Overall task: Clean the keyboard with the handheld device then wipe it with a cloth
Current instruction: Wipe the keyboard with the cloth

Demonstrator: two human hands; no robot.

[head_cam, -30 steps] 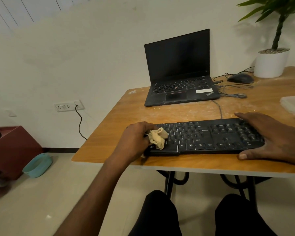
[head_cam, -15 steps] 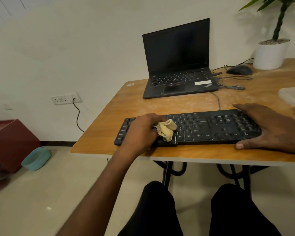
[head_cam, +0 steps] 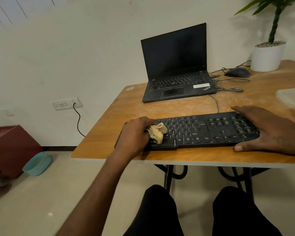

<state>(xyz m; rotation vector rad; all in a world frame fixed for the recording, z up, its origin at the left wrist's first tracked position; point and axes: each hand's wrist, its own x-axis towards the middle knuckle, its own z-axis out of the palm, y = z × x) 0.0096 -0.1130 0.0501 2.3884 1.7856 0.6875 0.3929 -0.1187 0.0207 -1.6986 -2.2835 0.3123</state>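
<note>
Head view: black keyboard (head_cam: 203, 132) flat along the near edge of the wooden table (head_cam: 109, 142). Left hand (head_cam: 134, 133) curled round a crumpled beige cloth (head_cam: 157, 132), pressing it onto the left-hand keys. Right hand (head_cam: 269, 130) spread flat, fingers straight, over the keyboard's right end, thumb at its front edge. Behind, an open laptop (head_cam: 177, 65), dark screen.

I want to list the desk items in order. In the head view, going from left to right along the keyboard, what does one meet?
Left hand → crumpled cloth that it grips on the keys → bare keys of the keyboard → right hand resting flat on the keyboard's right end.
</note>
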